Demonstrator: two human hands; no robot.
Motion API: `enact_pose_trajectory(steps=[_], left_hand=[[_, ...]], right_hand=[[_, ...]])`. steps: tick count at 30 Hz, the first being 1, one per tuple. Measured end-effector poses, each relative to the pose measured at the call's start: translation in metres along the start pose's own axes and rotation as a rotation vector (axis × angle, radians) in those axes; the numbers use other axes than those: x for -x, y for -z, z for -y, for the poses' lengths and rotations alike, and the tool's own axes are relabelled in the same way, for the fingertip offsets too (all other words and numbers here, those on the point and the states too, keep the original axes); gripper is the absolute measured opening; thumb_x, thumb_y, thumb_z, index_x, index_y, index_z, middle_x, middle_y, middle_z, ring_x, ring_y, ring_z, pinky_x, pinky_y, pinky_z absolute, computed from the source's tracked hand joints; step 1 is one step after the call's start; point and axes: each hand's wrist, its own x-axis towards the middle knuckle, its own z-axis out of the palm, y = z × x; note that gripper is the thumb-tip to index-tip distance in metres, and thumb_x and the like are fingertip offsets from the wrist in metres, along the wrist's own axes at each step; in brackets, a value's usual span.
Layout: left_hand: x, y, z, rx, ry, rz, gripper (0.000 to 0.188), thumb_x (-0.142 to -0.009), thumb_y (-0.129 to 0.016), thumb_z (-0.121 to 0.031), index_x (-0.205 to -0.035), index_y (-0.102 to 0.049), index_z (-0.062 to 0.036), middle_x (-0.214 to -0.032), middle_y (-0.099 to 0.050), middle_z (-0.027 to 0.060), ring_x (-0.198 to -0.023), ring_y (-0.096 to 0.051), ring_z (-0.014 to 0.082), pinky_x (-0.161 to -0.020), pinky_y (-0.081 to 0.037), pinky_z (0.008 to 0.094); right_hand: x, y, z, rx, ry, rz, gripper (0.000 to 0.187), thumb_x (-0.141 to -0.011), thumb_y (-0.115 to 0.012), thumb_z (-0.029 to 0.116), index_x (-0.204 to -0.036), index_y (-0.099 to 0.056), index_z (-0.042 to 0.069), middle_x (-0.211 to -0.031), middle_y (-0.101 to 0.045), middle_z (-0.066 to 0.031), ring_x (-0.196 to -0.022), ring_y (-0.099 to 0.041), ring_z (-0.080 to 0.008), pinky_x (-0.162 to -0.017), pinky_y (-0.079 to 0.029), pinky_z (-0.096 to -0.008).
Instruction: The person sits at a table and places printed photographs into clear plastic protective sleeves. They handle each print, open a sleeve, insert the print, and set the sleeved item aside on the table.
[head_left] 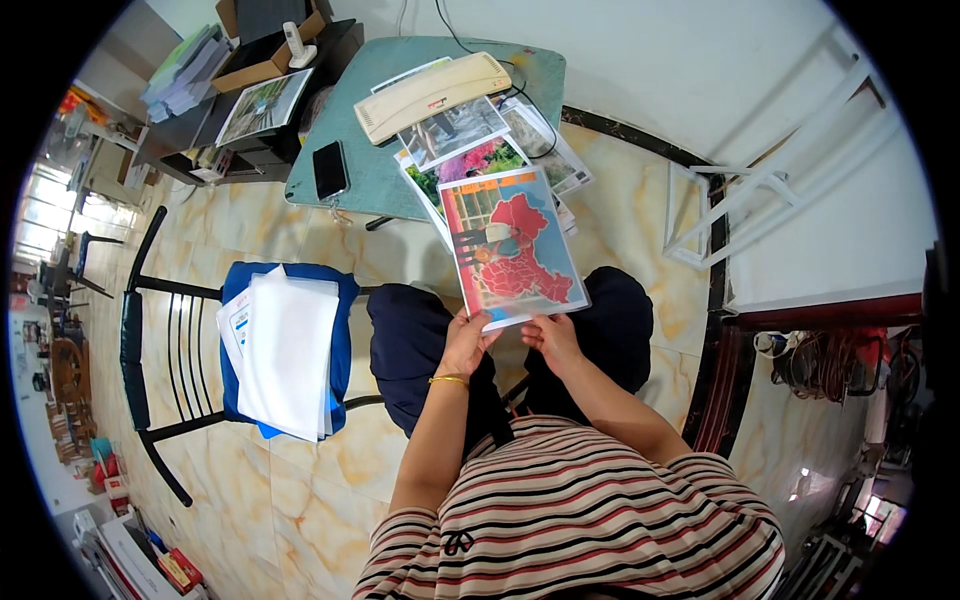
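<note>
Between both hands is a glossy photo print in a clear laminating pouch (512,250), showing a red map and standing figures. My left hand (466,346), with a gold bangle on the wrist, pinches its near edge towards the left corner. My right hand (553,340) grips the same edge further right. The sheet is held above my lap, its far end over the table's near edge. Beyond it, a cream laminator (432,97) lies across the table, with a grey photo (453,134) at its near side. A colourful flower photo (482,160) lies partly hidden under the held sheet.
The green table (385,190) also bears a black phone (330,170) and a cable. At left, a chair with a blue seat (345,300) holds a stack of clear pouches (290,350). A dark cabinet (285,145) stands beyond it; a white frame (690,215) leans at right.
</note>
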Motion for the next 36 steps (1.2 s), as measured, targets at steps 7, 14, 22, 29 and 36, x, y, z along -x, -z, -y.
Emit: enact_pose_trajectory(steps=[7,14,22,29,36], left_hand=[[-0.002,0.018,-0.003,0.322,-0.001,-0.089,0.023,-0.091,-0.055,-0.023,-0.109,-0.055,-0.0085,-0.106,-0.063,0.0054,-0.095,-0.062,0.0195,-0.082,-0.052,0.0339],[0.005,0.015,0.033,0.277,0.03,-0.106,0.015,-0.088,-0.06,-0.005,-0.103,-0.061,-0.0061,-0.096,-0.065,0.005,-0.088,-0.064,0.0178,-0.081,-0.053,0.0339],[0.005,0.027,0.044,0.165,-0.032,-0.152,0.012,-0.088,-0.059,-0.002,-0.099,-0.061,-0.0054,-0.094,-0.064,0.0048,-0.086,-0.063,0.0159,-0.079,-0.055,0.0309],[0.005,0.022,0.047,0.18,-0.083,-0.194,0.01,-0.086,-0.063,-0.003,-0.094,-0.06,-0.0076,-0.087,-0.063,0.0021,-0.079,-0.062,0.0125,-0.077,-0.055,0.0284],[0.004,0.023,0.048,0.134,-0.144,-0.239,0.01,-0.085,-0.065,-0.003,-0.092,-0.06,-0.0075,-0.083,-0.062,0.0013,-0.073,-0.062,0.011,-0.068,-0.055,0.0247]], right_hand=[[-0.01,0.03,0.015,0.282,0.294,-0.179,0.014,-0.085,-0.06,0.01,-0.098,-0.056,0.007,-0.076,-0.056,-0.0017,-0.064,-0.055,-0.0099,-0.057,-0.047,-0.0235],[-0.055,0.074,-0.017,0.928,0.877,-0.306,0.023,-0.088,-0.057,0.015,-0.107,-0.059,0.003,-0.092,-0.06,-0.0033,-0.079,-0.056,-0.0123,-0.07,-0.046,-0.026],[-0.022,0.06,0.016,0.134,0.192,0.035,0.019,-0.093,-0.056,0.022,-0.101,-0.057,0.005,-0.092,-0.06,-0.0033,-0.082,-0.058,-0.0115,-0.073,-0.05,-0.0258],[-0.031,0.058,0.012,0.142,0.229,-0.075,0.018,-0.089,-0.062,0.02,-0.097,-0.055,0.005,-0.089,-0.059,-0.003,-0.074,-0.059,-0.0117,-0.066,-0.051,-0.0259],[-0.031,0.057,0.014,0.135,0.196,-0.063,0.017,-0.088,-0.064,0.019,-0.091,-0.056,0.004,-0.08,-0.06,-0.0032,-0.066,-0.058,-0.0121,-0.062,-0.051,-0.0257]])
